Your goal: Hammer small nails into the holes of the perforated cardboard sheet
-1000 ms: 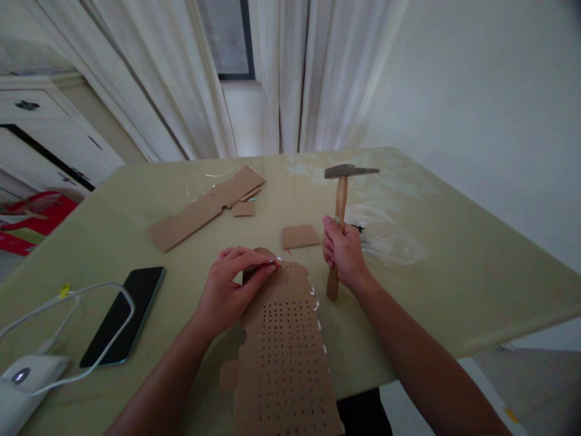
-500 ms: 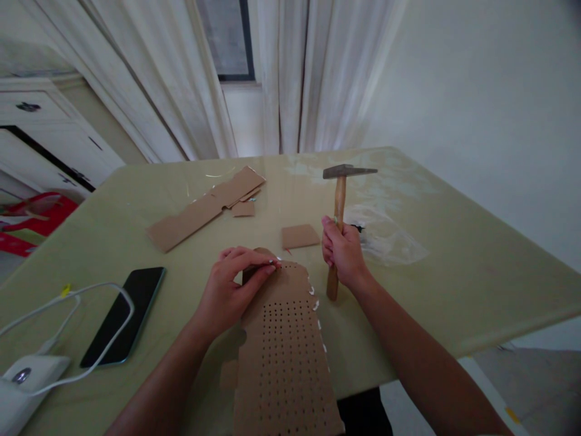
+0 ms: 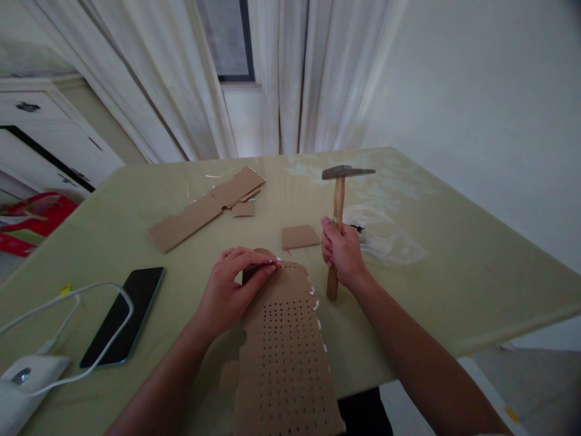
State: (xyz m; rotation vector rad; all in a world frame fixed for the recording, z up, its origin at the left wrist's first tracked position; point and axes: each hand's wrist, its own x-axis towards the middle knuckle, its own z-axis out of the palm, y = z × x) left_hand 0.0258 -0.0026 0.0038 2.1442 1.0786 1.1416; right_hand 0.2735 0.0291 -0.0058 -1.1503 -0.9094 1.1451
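My right hand is wrapped around the wooden handle of a hammer, held upright with its metal head at the top. To its left lies a long piece of brown cardboard with rows of small punched holes. My left hand rests on the far end of this cardboard. Its thumb and index finger are pinched close to a short row of holes. A tiny shiny tip shows at the fingertips, but the rest of that small thing is hidden.
Cardboard strips lie at the table's far left, and a small cardboard piece in the middle. Beyond my right hand is a clear plastic bag. A phone, a white cable and a white power bank occupy the left.
The hammer and my right hand have shifted very slightly to the left. My left hand and the punched cardboard stay in place.
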